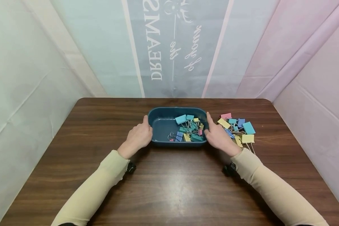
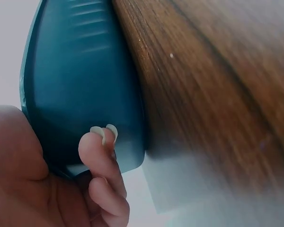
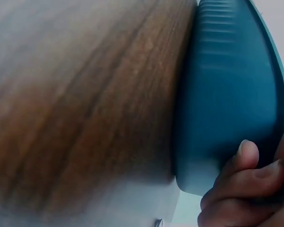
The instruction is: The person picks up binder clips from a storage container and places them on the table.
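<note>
A dark teal plastic tray (image 1: 161, 128) with rounded corners stands on the table, its long side facing me. Its right half holds a jumble of binder clips (image 1: 196, 138) in teal, blue, yellow and pink. My left hand (image 1: 139, 135) grips the tray's left end, and in the left wrist view its curled fingers (image 2: 92, 147) press against the outer wall. At the opposite end, my right hand (image 1: 218, 135) grips the tray, index finger along the rim. Bent fingers (image 3: 241, 184) touch the wall in the right wrist view.
To the right of the tray, close by my right hand, lies a loose pile of binder clips (image 1: 248, 128). The brown wooden table (image 1: 169, 185) backs onto a printed fabric curtain (image 1: 175, 84), with pale cloth at both sides.
</note>
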`<state>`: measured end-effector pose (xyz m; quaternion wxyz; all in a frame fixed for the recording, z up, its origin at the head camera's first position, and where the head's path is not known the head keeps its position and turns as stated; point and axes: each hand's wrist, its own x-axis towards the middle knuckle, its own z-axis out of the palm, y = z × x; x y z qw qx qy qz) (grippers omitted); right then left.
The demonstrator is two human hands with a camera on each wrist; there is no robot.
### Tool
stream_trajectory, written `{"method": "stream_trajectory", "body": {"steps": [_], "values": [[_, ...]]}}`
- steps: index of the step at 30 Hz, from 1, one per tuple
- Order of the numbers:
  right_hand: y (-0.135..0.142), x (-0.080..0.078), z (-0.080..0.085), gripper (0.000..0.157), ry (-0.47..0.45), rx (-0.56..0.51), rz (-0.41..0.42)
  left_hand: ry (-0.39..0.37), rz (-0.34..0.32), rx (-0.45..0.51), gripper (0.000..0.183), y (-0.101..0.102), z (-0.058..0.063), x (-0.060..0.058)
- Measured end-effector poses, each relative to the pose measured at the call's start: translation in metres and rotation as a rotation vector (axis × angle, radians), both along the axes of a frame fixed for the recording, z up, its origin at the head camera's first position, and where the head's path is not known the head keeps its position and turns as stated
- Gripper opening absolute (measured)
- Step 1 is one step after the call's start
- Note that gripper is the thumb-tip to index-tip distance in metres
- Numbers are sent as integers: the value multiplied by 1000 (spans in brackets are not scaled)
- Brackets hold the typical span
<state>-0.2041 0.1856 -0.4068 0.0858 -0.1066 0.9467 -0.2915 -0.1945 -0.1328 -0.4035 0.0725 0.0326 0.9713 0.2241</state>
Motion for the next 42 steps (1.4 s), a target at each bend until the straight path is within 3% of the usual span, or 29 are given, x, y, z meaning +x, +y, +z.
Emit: {"method": "stream_trajectory", "body": {"steps": [8, 12, 14, 18, 21, 24, 27, 33, 38, 42], "values": [[7, 1, 6, 78, -97, -8, 31, -117, -71, 97, 66, -1, 3, -2], [7, -1, 6, 78, -102, 11, 21, -87, -99, 32, 65, -3, 8, -3], [6, -1, 4, 78, -104, 2, 13, -13, -98, -42, 66, -5, 11, -3], [2, 0, 4, 77, -102, -5, -5, 221, -141, -127, 64, -7, 17, -1], [2, 0, 5, 77, -100, 3, -11, 406, -228, -151, 50, -5, 21, -1], [1, 0, 6, 78, -107, 2, -15, 466, -331, -149, 36, -2, 27, -2], [1, 0, 7, 78, -113, 3, -13, 399, -432, -120, 30, 2, 34, -4], [1, -2, 9, 78, -112, 8, -12, 142, -593, -124, 36, 15, 42, -11], [1, -2, 11, 78, -119, 11, -15, -96, -650, -159, 33, 30, 41, -21], [0, -1, 12, 78, -127, 20, -14, -153, -648, -261, 32, 42, 35, -27]]}}
